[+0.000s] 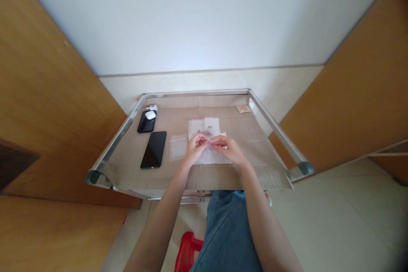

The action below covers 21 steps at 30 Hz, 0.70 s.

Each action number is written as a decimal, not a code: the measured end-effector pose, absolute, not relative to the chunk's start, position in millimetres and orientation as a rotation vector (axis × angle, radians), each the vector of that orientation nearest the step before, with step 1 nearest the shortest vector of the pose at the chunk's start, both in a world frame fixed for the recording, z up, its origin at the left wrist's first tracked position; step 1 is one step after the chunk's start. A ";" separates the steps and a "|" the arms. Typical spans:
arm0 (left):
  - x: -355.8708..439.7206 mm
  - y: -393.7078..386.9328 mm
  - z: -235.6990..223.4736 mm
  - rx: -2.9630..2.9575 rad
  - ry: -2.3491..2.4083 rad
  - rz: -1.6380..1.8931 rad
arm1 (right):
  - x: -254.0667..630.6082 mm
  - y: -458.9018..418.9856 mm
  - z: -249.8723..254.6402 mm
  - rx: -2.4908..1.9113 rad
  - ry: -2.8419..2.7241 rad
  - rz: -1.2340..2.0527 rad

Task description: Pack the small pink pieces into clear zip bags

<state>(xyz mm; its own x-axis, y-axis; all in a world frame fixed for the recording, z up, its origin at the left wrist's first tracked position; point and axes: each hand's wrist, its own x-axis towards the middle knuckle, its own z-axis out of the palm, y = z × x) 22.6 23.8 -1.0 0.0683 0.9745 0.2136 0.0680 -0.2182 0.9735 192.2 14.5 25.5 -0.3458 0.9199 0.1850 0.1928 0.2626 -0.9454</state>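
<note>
My left hand (196, 144) and my right hand (228, 148) meet over the middle of a cardboard-covered surface (255, 148). Both have fingertips pinched together on a crinkled clear plastic bag (208, 156); any small item between the fingertips is too small to make out. Flat zip bags with reddish top strips lie around them: one bag (178, 148) left of my left hand, another (194, 126) just beyond it, and a third bag (213, 123) behind the fingers. White sheets or more bags lie partly hidden beneath my hands.
A large black phone (153, 149) lies at the left. Behind it, a smaller black phone (145, 124) carries a white earbud case (150, 115). A brown paper piece (243, 109) sits at the back right. Metal rails (277, 129) edge the surface; a red stool (186, 250) stands below.
</note>
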 end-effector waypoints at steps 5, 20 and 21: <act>23.1 22.2 1.8 1.402 1.144 1.279 | 192.2 13.8 25.2 -1.121 -1.810 0.998; 24.0 23.6 3.9 1.254 1.135 1.370 | 188.3 12.0 31.0 -1.196 -1.918 0.805; 23.9 23.1 4.5 1.268 1.142 1.364 | 188.2 11.8 31.6 -1.183 -1.911 0.799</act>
<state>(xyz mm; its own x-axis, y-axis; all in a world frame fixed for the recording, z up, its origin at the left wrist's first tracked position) 23.9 23.1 4.5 -0.0447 0.9886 0.1437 -0.0320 -0.1452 0.9889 188.2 11.8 31.6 -0.3022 0.9162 0.2631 0.4563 0.3814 -0.8040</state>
